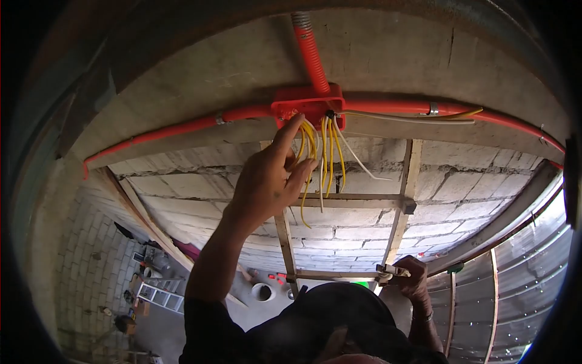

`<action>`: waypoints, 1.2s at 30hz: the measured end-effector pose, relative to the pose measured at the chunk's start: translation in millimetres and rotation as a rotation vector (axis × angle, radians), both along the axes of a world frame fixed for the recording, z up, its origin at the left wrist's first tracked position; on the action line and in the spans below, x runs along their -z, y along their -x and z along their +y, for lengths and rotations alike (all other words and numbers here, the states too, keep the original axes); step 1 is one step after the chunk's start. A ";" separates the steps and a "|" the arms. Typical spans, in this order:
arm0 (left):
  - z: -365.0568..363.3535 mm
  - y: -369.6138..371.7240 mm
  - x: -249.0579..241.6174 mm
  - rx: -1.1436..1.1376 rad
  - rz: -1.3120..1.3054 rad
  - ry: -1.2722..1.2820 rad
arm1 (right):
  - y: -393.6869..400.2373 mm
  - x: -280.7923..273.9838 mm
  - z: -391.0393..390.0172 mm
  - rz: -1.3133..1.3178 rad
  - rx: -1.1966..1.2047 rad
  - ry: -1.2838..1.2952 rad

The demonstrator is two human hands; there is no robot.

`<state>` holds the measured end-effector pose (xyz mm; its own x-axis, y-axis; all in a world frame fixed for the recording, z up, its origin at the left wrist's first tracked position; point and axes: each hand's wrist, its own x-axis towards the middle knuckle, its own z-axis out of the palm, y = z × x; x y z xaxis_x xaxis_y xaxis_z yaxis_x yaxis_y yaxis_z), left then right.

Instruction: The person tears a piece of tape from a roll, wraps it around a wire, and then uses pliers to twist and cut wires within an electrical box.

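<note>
My left hand [264, 179] is raised to a red junction box [312, 109] fixed on the concrete beam. Its index finger reaches the box's lower left opening, and its thumb and other fingers close around a bundle of yellow wires [311, 136] hanging there. Beside this bundle, more yellow and white wires [330, 155] dangle from a dark-taped spot at the box's right side. A yellow and white pair [412, 117] sticks out to the right. Low on the right, my right hand [412, 279] is closed on a small metal tool that looks like pliers [393, 270].
Red conduits [394, 107] run left, right and up from the box, held by metal clamps. Below stands a wooden frame [402, 224] against a block wall [351, 233]. On the floor are a ladder [160, 296], a bucket [262, 292] and scattered items. Corrugated metal sheeting [521, 273] is at right.
</note>
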<state>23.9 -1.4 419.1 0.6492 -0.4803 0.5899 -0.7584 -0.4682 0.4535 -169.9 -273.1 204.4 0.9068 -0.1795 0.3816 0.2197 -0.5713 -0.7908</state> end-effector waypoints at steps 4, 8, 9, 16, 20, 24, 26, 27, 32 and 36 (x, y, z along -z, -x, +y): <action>1.3 -9.0 -16.0 -0.100 -0.199 -0.168 | -0.3 2.8 1.6 0.021 -0.006 -0.007; -1.0 -10.6 -30.0 -0.192 -0.267 -0.342 | 1.0 13.0 3.8 0.033 -0.028 -0.071; -1.4 -10.8 -33.4 -0.213 -0.257 -0.371 | 1.4 12.3 4.5 0.030 -0.041 -0.087; 5.2 -14.9 -55.6 -0.112 -0.147 -0.449 | 7.2 22.3 10.5 0.166 -0.066 -0.216; 14.6 -43.9 -42.2 -0.011 -0.159 -0.408 | 6.3 13.3 10.3 0.309 -0.022 -0.706; 16.4 -44.8 -43.6 0.083 -0.188 -0.349 | 12.5 10.0 -2.7 0.090 -0.125 -1.053; 16.7 -46.4 -43.6 0.068 -0.296 -0.407 | 16.0 11.1 -11.3 -0.023 -0.138 -1.075; 16.2 -47.1 -41.8 0.072 -0.298 -0.406 | 15.9 11.0 -15.1 -0.093 -0.121 -0.994; 18.7 -32.5 -30.7 0.128 -0.296 -0.594 | 17.7 -0.8 -39.5 -0.190 -0.205 -0.945; 21.0 -30.3 10.4 0.197 -0.361 -0.468 | 23.9 11.3 -48.4 -0.064 0.175 -0.773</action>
<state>54.2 19.6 408.7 0.3209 -0.8315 0.4536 -0.9180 -0.3908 -0.0670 -193.9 -321.5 193.1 0.8214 -0.5527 0.1410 0.2358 0.1040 -0.9662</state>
